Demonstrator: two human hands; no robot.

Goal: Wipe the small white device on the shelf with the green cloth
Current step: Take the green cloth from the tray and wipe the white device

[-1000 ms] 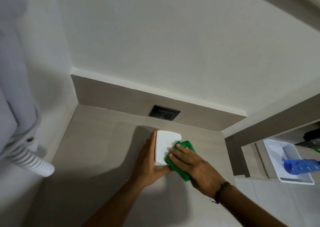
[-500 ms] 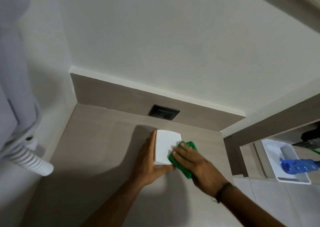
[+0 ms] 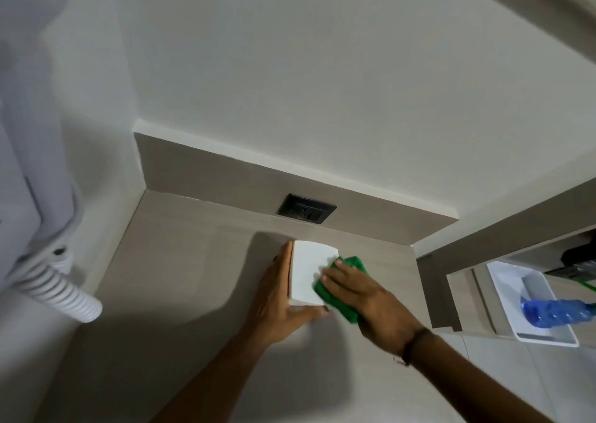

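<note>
Since the earlier frames, the right hand (image 3: pixel 364 297) had slid the green cloth (image 3: pixel 342 290) a little toward the near right edge of the small white device (image 3: pixel 308 272), while the left hand (image 3: pixel 277 297) had hardly shifted from its bracing place. That left hand lay flat and open along the device's left side, fingers pointing away from the person and thumb hooked round the near corner, so it steadied the box rather than gripped it. The right hand was pressed down on the bunched cloth with fingers spread and slightly curled, holding the cloth against the device's right edge; whether the thumb pinched the cloth from below could not be told. The device sat on the shelf (image 3: pixel 180 261), just in front of the back panel and close below the dark wall socket (image 3: pixel 306 209), well apart from the coiled white hose (image 3: pixel 54 287) at the left. Its long axis ran away from the person, roughly in line with the left hand's fingers, and its broad top face lay to the left of the cloth, between the two hands. By my judgement the wiping was under way with most of the top still uncovered, so the next stroke would call for the right hand, the nearer one, to carry the cloth leftward across that face toward the bracing palm
</note>
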